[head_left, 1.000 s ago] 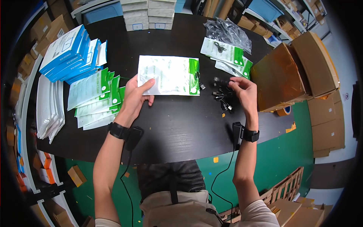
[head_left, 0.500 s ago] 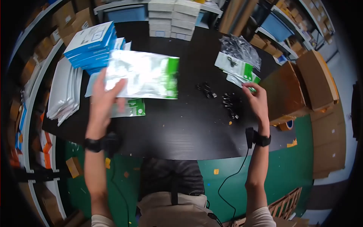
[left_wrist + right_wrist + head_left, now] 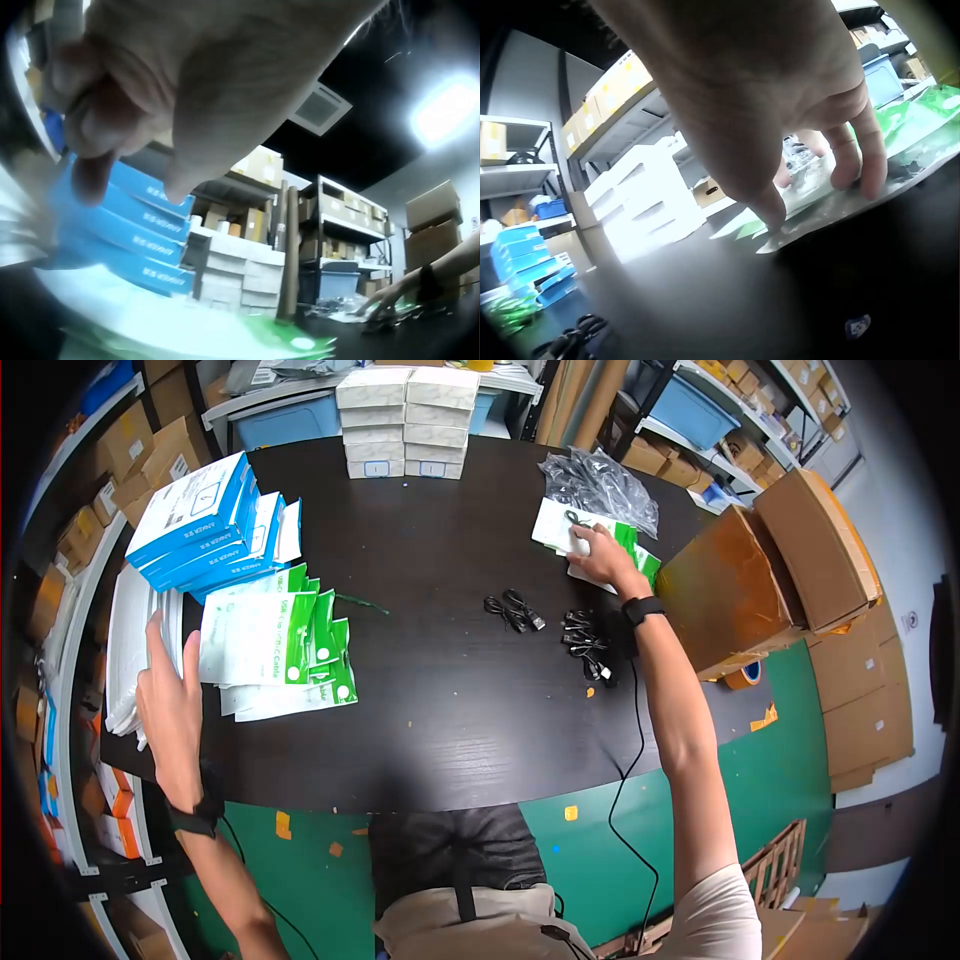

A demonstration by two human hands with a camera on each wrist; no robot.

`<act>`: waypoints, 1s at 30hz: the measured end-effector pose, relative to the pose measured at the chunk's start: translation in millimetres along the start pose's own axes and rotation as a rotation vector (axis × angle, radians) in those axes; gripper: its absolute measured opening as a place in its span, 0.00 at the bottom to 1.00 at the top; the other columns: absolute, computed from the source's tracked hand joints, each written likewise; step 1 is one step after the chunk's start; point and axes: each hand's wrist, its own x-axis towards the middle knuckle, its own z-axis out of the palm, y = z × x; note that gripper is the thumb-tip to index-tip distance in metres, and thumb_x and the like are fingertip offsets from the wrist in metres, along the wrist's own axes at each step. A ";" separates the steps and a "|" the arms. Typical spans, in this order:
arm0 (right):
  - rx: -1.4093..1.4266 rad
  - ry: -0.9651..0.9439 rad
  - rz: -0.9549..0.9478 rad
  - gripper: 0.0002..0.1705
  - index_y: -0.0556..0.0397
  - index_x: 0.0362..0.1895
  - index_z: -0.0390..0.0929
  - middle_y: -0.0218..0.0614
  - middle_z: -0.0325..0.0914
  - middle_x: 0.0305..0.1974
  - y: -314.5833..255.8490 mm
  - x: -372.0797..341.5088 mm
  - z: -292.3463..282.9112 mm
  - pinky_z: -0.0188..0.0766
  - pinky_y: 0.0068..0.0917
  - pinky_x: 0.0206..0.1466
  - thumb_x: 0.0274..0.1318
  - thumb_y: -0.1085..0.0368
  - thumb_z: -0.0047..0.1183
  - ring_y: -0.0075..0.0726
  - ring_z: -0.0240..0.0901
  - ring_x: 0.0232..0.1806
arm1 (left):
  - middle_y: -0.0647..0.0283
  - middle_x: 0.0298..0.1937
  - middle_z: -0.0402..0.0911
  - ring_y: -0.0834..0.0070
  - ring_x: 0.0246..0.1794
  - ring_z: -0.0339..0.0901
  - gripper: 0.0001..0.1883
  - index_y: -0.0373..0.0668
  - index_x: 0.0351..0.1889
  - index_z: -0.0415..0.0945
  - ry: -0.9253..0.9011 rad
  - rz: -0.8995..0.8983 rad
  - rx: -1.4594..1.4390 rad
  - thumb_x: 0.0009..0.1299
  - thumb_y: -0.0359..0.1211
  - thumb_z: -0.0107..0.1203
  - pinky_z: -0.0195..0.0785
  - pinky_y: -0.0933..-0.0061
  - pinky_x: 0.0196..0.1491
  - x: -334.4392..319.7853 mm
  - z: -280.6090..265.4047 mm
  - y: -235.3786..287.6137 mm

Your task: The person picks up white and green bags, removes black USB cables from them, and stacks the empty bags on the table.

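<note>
My left hand point(image 3: 172, 705), fingers extended, hovers beside a pile of white-and-green cable pouches point(image 3: 255, 635) and overlaps white mailer bags point(image 3: 125, 650) in the head view. It holds nothing. At the back right, my right hand point(image 3: 608, 560) touches the top of a smaller group of similar pouches point(image 3: 552, 525). In the right wrist view its thumb is at the near edge of a pouch point(image 3: 817, 221), with the other fingers spread over it. A dark cable point(image 3: 574, 518) shows on that pouch. Two bundles of black USB cables point(image 3: 513, 612) and several more black cables point(image 3: 585, 645) lie mid-table.
Blue boxes point(image 3: 195, 510) are stacked behind the left pile, and white boxes point(image 3: 405, 425) stand at the back. Crumpled grey plastic bags point(image 3: 605, 485) lie behind the right pouches. An open cardboard box point(image 3: 735, 595) borders the right side, near a tape roll point(image 3: 743, 676).
My left hand has carried a pouch left onto the pile and let it go. My right hand has left the loose cables and reached back to the right pouches.
</note>
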 end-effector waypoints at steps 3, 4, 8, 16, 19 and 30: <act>-0.041 -0.056 0.014 0.33 0.42 0.69 0.72 0.52 0.74 0.64 -6.3 0.1 0.8 0.67 0.45 0.68 0.60 0.51 0.61 0.55 0.69 0.67 | 0.60 0.15 0.72 0.78 0.14 0.69 0.23 0.39 0.68 0.68 -0.178 -0.041 -0.209 0.77 0.35 0.56 0.60 0.69 0.22 -8.7 -36.4 55.1; -0.055 -0.067 -0.023 0.31 0.41 0.68 0.74 0.51 0.75 0.63 -10.9 -3.1 -4.6 0.69 0.46 0.66 0.61 0.52 0.60 0.57 0.71 0.64 | 0.62 0.15 0.72 0.80 0.14 0.68 0.21 0.39 0.65 0.71 -0.279 -0.017 -0.469 0.77 0.35 0.57 0.58 0.72 0.22 -14.3 -39.9 69.6; -0.108 -0.102 -0.094 0.25 0.41 0.63 0.77 0.47 0.78 0.59 -20.4 -17.1 -21.0 0.75 0.50 0.57 0.62 0.55 0.57 0.60 0.78 0.54 | 0.67 0.19 0.77 0.85 0.12 0.66 0.14 0.39 0.58 0.77 -0.882 0.052 -1.230 0.78 0.34 0.55 0.55 0.80 0.17 -28.6 -41.5 131.0; -0.129 0.224 -0.361 0.18 0.45 0.54 0.82 0.42 0.81 0.57 -96.4 -99.2 -63.8 0.80 0.43 0.37 0.60 0.69 0.53 0.55 0.83 0.36 | 0.49 0.42 0.84 0.71 0.26 0.83 0.25 0.34 0.65 0.67 -1.430 -0.274 -1.902 0.81 0.46 0.49 0.75 0.75 0.23 -18.2 49.3 207.1; -0.023 0.213 -0.485 0.18 0.46 0.55 0.81 0.42 0.80 0.58 -129.0 -131.3 -64.0 0.80 0.44 0.34 0.60 0.68 0.56 0.56 0.83 0.31 | 0.46 0.49 0.83 0.65 0.32 0.85 0.27 0.33 0.67 0.64 -1.475 -0.540 -2.051 0.82 0.46 0.47 0.80 0.71 0.27 -16.2 73.5 218.7; 1.061 -0.059 -0.025 0.22 0.49 0.64 0.79 0.31 0.83 0.45 -113.4 -100.8 -64.8 0.55 0.14 0.23 0.68 0.58 0.57 0.12 0.62 0.20 | 0.49 0.49 0.83 0.62 0.34 0.86 0.18 0.36 0.65 0.65 -1.023 -0.398 -2.069 0.78 0.30 0.46 0.82 0.67 0.26 -12.1 115.5 194.9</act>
